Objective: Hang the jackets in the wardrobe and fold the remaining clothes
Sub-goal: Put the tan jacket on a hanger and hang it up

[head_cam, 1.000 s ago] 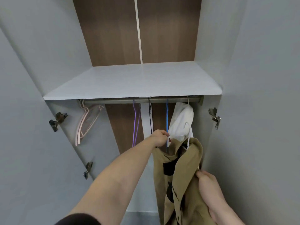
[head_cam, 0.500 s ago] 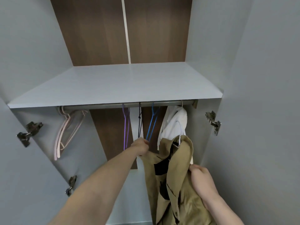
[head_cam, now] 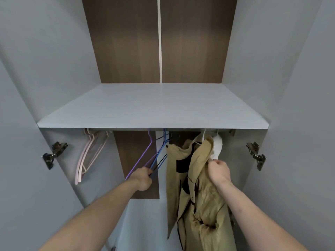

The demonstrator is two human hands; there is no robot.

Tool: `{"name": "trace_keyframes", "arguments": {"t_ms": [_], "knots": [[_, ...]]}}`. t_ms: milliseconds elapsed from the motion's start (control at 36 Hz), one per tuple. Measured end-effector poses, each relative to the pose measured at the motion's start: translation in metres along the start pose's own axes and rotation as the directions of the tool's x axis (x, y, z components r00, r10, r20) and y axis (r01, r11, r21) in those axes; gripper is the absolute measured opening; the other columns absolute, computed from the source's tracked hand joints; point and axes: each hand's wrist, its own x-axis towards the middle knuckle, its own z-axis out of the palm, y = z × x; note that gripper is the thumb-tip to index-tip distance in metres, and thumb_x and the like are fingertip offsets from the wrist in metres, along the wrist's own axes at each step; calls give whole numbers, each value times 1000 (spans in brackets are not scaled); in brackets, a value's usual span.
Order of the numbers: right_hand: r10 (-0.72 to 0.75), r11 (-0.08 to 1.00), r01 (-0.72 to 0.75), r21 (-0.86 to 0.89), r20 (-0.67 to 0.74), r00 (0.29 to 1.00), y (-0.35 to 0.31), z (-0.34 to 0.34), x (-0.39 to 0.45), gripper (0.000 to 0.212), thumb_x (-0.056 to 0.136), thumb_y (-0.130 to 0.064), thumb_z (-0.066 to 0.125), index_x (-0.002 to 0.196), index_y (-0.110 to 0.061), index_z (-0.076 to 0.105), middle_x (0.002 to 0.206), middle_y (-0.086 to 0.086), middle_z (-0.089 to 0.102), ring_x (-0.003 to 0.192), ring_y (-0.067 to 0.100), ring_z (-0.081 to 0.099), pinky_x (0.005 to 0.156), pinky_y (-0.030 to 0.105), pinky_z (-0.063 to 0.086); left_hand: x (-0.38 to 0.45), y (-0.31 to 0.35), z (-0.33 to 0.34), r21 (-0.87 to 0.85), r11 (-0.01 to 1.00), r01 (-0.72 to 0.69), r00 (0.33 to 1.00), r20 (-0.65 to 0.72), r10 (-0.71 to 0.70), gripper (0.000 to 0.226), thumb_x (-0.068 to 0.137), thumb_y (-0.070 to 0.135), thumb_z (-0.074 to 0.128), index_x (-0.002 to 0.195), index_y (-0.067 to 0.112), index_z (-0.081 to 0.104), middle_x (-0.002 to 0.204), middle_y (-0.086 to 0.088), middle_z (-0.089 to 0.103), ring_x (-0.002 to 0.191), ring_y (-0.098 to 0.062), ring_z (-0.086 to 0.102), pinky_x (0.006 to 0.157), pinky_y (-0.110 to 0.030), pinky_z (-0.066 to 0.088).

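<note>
Pale pink hangers (head_cam: 90,153) dangle bunched at the far left under the grey shelf (head_cam: 154,109), well apart from the work and seemingly spare. Toward the middle, a purple hanger (head_cam: 143,156), a blue hanger (head_cam: 161,151) and a thin black hanger (head_cam: 162,161) splay out at a slant instead of hanging straight, because the left hand (head_cam: 142,179) grips their lower ends, fingers curled round them; that looks meant to hold them aside and open a gap on the rail, which is itself hidden behind the shelf edge. That arm reaches forward and up, nearly straight, wrist level. To the right, the tan jacket (head_cam: 195,187) hangs on a white hanger (head_cam: 204,135) whose hook disappears under the shelf, so it is probably on the rail already. The right hand (head_cam: 218,172) pinches the jacket's fabric by the shoulder in a closed fist, arm raised and bent slightly, likely steadying or straightening it. Just beyond sits a white garment (head_cam: 216,147), touching the jacket.
</note>
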Motion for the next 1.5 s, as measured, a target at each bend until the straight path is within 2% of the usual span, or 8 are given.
{"name": "trace_keyframes", "arguments": {"t_ms": [222,417,583,861,1111,1250,1333,1500], "knots": [[42,999,-43,-27,-41,998,-22,28,46,32,96,-23,41,115,-10,63,126,17,62,115,39,58,104,44,47,-7,1,7,15,994,-110,993,-45,111,66,86,2,59,147,27,54,135,-2,63,119,-22,61,82,-20,44],[92,978,-85,-190,30,995,-4,41,73,38,101,-19,39,129,-4,60,133,17,60,119,37,56,96,35,43,-10,9,14,-108,979,-173,983,-79,165,56,92,3,62,143,25,58,146,2,56,134,-15,52,98,-11,34],[38,966,-25,-256,45,998,17,44,80,35,105,-25,37,118,-7,64,125,15,62,112,34,57,90,32,44,-20,20,8,-245,945,-216,976,-88,200,47,96,5,60,138,26,61,132,-3,65,118,-16,63,101,-22,48],[-31,920,54,-389,66,997,31,35,69,33,97,-29,54,124,-11,59,125,12,63,112,32,60,79,28,42,-53,25,17,-382,887,-260,965,-83,247,50,94,1,60,133,31,64,93,5,73,85,-15,73,69,-20,59],[-197,969,188,-159,-42,980,61,41,-5,62,84,-15,64,143,-16,46,138,11,46,129,32,46,112,45,40,-138,-16,53,-439,869,-230,970,-178,167,59,95,4,55,105,61,65,78,6,73,78,-15,71,76,-34,59],[-239,971,239,-2,25,971,82,53,-56,43,88,-11,67,126,-24,51,127,0,53,109,18,56,99,42,51,-198,-41,69,-521,827,-210,969,-222,107,63,95,2,56,109,62,68,74,1,69,61,-5,57,61,-14,46],[-241,969,232,84,133,961,94,60,-80,36,89,-3,66,120,-19,58,116,-2,62,98,18,61,94,37,52,-234,-53,76,-542,824,-168,970,-238,41,69,93,-3,53,109,62,67,71,5,65,61,-6,57,63,-18,47],[-266,956,293,10,451,852,109,75,-110,19,92,-3,66,108,-13,66,97,-3,68,82,3,62,69,5,43,-307,-76,96,-571,821,-12,964,-225,-142,70,93,-4,49,108,61,69,73,12,65,63,-12,58,62,-21,49]]}}
